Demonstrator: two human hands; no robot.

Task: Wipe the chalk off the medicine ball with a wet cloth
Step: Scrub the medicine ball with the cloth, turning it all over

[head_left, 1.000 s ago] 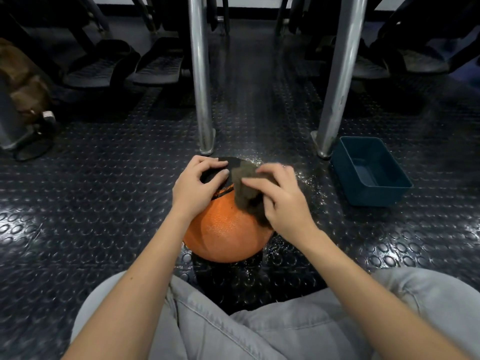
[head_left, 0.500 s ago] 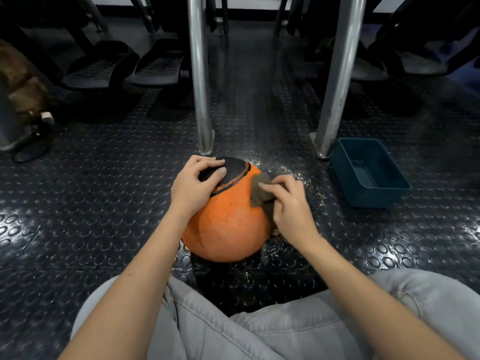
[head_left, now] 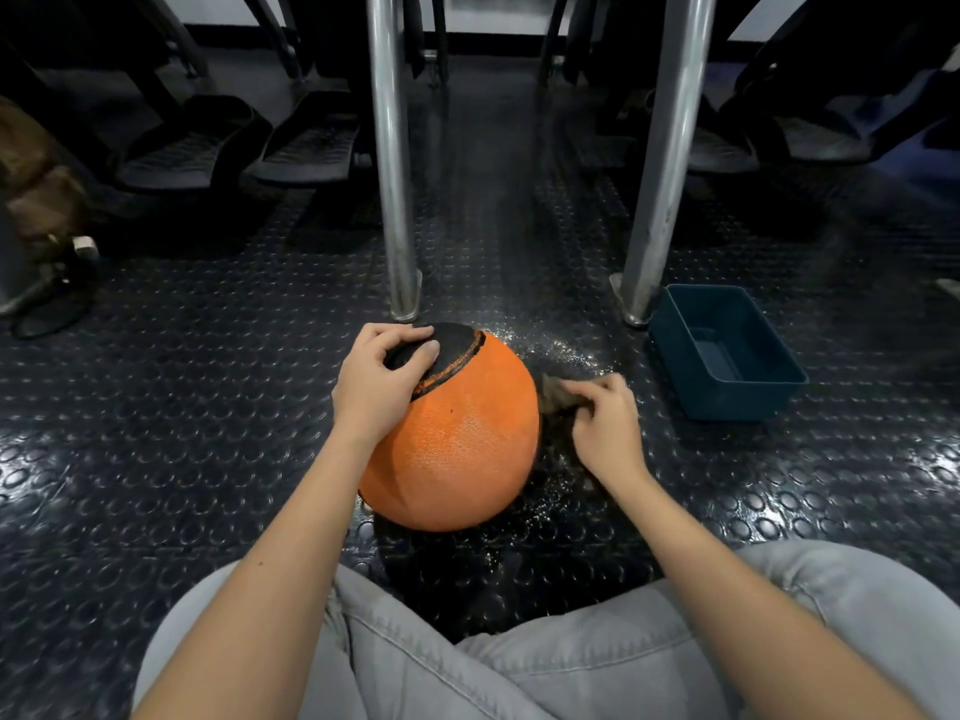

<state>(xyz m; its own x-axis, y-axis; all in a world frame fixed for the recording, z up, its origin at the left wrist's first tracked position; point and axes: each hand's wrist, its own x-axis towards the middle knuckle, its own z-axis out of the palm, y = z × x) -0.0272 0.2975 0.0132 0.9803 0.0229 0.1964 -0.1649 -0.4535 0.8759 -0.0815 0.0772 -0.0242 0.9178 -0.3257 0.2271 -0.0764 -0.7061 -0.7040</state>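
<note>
An orange medicine ball (head_left: 462,444) with a black panel on top sits on the studded floor between my knees. My left hand (head_left: 382,384) grips the ball's top left, fingers curled over the black panel. My right hand (head_left: 608,428) pinches a dark, blurred wet cloth (head_left: 558,394) just off the ball's right side, close to the floor. A pale hazy patch shows on the ball's orange face.
A dark blue plastic tub (head_left: 727,350) stands on the floor to the right. Two steel legs (head_left: 395,163) (head_left: 662,163) rise just behind the ball. Water drops glisten on the floor (head_left: 571,350) around the ball. Pedal platforms lie at the back left.
My right hand has carried the cloth from the ball's top down its right side and off to the right. The ball has rolled slightly, showing more of the black panel. My left hand stays put.
</note>
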